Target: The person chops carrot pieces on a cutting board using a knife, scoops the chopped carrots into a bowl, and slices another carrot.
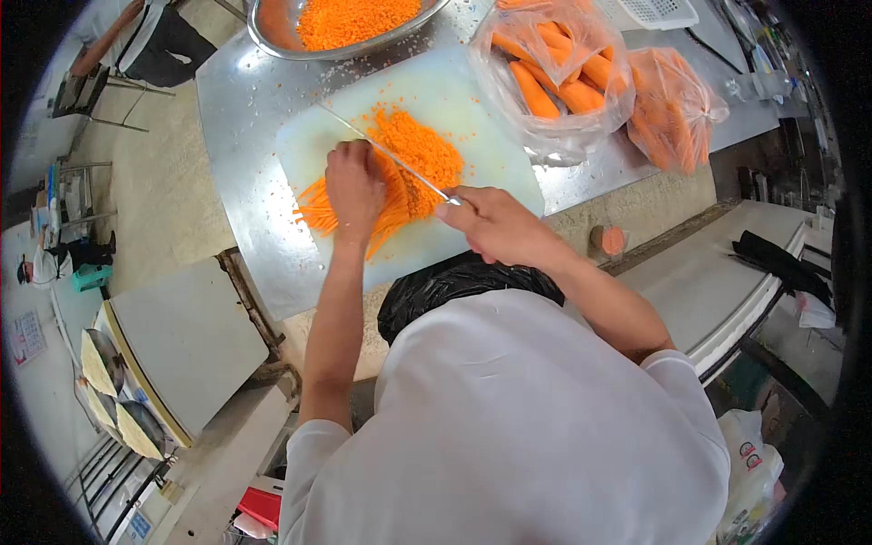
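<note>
Two bare hands work over a pale plastic cutting board [498,163] on a stainless-steel counter [243,193]. We see the right hand [500,222] with its fingers wrapped round the handle of a kitchen knife [384,151], whose blade lies slantwise between carrot strips [392,216] and minced carrot [420,145]. The left hand [352,182] rests palm down on the strips, its fingers bent and close together; their tips are hidden, so we cannot tell whether they clamp. The strips lie toward the board's left and near edges, the mince about its middle. Beyond the board's far edge we note a metal bowl [280,34] of similar mince; at its right edge sits a clear plastic bag [581,136] of whole carrots [536,91], with a tied bag [672,118] farther right, at the counter's near edge. We judge the step in hand to be cutting strips into fine bits. In our reading, the next stroke calls for strips held steady, fingertips tucked back, and the blade set on uncut lengths.
</note>
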Demonstrator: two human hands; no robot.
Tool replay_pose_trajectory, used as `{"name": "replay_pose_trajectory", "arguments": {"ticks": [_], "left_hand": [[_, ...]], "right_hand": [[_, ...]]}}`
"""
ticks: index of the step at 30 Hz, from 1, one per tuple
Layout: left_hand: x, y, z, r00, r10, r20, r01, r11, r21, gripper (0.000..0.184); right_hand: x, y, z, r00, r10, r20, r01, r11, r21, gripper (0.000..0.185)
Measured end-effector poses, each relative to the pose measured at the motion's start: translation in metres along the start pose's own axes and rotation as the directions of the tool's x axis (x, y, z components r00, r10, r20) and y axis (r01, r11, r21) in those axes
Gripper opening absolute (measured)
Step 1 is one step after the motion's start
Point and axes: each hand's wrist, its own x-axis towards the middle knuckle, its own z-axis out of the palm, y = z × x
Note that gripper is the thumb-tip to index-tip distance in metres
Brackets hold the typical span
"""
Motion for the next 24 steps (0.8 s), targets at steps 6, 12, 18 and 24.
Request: {"name": "replay_pose_trajectory", "arguments": {"ticks": [6,12,18,24], "left_hand": [[-0.002,0.003,0.008,0.999,0.009,-0.048,-0.010,1.000,-0.007,0.019],[-0.002,0.002,0.009,0.999,0.007,-0.039,-0.007,1.000,0.008,0.019],[0.002,0.008,0.005,0.992,0.018,-0.128,-0.027,0.997,-0.074,0.011],[0.000,0.001,0.008,0.998,-0.025,-0.053,0.020,0.996,-0.090,0.010]], "right_hand": [[0.041,0.004,0.001,0.987,0.113,0.112,-0.117,0.993,0.028,0.050],[0.050,0.009,0.011,0.988,0.087,0.124,-0.102,0.988,0.116,0.046],[0.034,-0.012,0.003,0.980,0.111,0.167,-0.128,0.987,0.098,0.045],[0.035,-0.017,-0.009,0.972,0.131,0.197,-0.133,0.991,-0.006,0.043]]}}
